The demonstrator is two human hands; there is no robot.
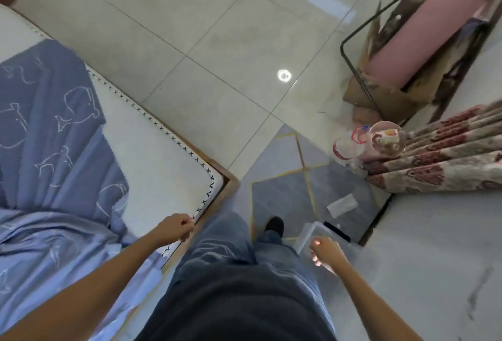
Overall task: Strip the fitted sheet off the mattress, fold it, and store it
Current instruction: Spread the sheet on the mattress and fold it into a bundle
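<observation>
Both hands hang at hip height as the person stands at the corner of the bed. Their left hand [176, 228] sits right over the stitched edge of the mattress [152, 156], fingers curled in against the thumb. From where I stand I cannot tell whether it pinches any cloth. The right hand [324, 252] is out to the other side, above a clear plastic box [309, 232] on the floor, its fingers loosely bent and holding nothing.

The fitted sheet [54, 137], blue with white whale outlines, is already off this corner. It lies rumpled and bunched across the near part of the mattress, with a lighter fold spilling over the side by the person's left arm. The bare white mattress top shows between the sheet and the wooden bed frame [231, 180].

The person wears jeans and a dark shoe [274, 224], standing on a grey mat [282, 191] with gold lines. Beyond it are glossy floor tiles [190, 28]. A patterned curtain [448, 156] hangs at the right, with a pink roll [423, 36] in a box farther back.
</observation>
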